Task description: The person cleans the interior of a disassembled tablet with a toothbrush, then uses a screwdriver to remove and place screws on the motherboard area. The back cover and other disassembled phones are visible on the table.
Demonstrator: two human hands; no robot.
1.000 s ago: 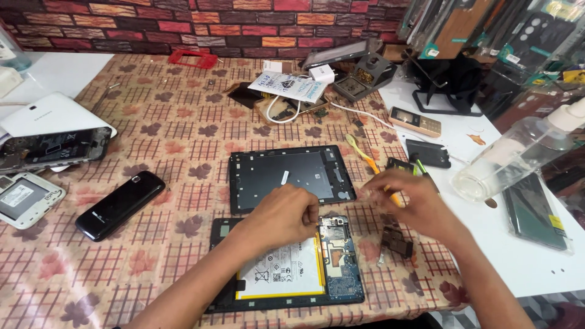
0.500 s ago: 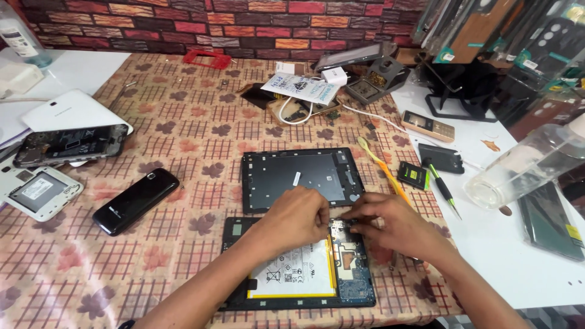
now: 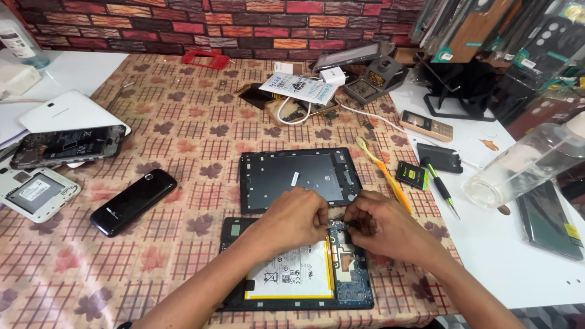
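So now both my hands, left hand [image 3: 298, 218] and right hand [image 3: 378, 226], have come together, fingers pinched narrow over the opened tablet [image 3: 292, 274] on the counter [image 3: 183, 134], orange pry tool [image 3: 384, 173] left aside.

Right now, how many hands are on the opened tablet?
2: the left hand on the opened tablet's upper middle, the right hand at its upper right corner. None seem hidden.

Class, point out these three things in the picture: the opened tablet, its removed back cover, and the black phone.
opened tablet [image 3: 292, 277], head view, on its white battery.
removed back cover [image 3: 286, 180], head view, on its dark inner face.
black phone [image 3: 133, 201], head view, mid-body.
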